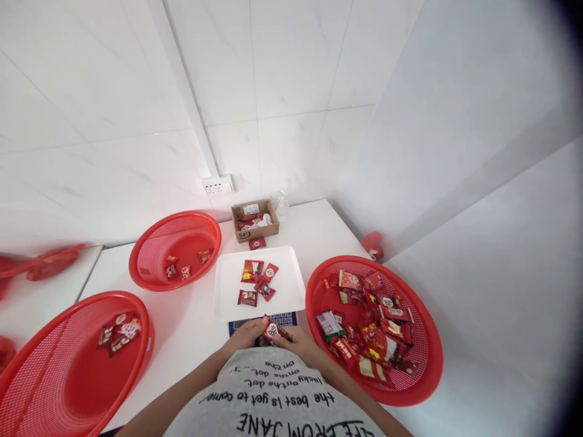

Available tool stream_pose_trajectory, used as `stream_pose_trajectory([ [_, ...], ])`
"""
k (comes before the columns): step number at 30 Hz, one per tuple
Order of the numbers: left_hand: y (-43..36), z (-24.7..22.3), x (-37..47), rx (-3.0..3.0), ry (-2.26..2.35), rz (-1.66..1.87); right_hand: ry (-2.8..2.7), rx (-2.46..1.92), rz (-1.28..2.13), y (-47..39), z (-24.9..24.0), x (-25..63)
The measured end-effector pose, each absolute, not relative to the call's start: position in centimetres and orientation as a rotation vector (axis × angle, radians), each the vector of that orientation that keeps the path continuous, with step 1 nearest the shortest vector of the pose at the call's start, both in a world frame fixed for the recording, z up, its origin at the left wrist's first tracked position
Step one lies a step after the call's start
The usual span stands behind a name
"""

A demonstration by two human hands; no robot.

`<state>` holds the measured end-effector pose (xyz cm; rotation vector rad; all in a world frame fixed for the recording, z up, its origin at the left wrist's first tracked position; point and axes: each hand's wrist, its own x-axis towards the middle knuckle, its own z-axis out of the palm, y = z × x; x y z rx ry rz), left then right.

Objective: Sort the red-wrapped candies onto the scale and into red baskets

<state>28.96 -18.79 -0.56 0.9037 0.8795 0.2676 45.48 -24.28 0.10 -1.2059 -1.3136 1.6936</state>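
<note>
Close to my body, my left hand (246, 335) and my right hand (297, 345) both grip a red candy packet (273, 329) with white lettering. The fingers of each are closed on it, and part of the packet is hidden. Just beyond them is a white tray (225, 276) with several red snack packets (252, 271) on it. A blue keypad of what looks like a scale (288, 318) shows at the tray's near edge, partly behind my hands.
To the right stands a red basket (432, 352) holding many mixed packets. Two red baskets (148, 243) on the left contain a few packets each. An open cardboard box (259, 232) with packets stands behind the tray, a single red packet (257, 243) before it. A wall socket (218, 184) is behind.
</note>
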Motion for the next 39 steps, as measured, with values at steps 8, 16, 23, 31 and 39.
stream_pose_trajectory([
  [8,-18.7,-0.4,29.1,0.95,0.951,0.321,-1.144,-1.404,1.604,-24.0,-0.4,45.4],
  [16,-18.6,0.0,29.1,1.157,0.985,0.136,-1.108,-1.409,1.61,-23.9,-0.9,45.5],
  [23,-18.7,0.0,29.1,1.181,0.901,0.163,-1.192,-1.358,1.629,-24.0,0.2,45.2],
  [31,-18.6,0.0,29.0,1.296,0.91,0.163,-1.279,-1.4,1.584,-24.2,0.4,45.1],
  [39,-18.8,-0.4,29.0,1.251,0.938,0.193,-1.335,-1.405,1.546,-24.2,0.1,45.3],
])
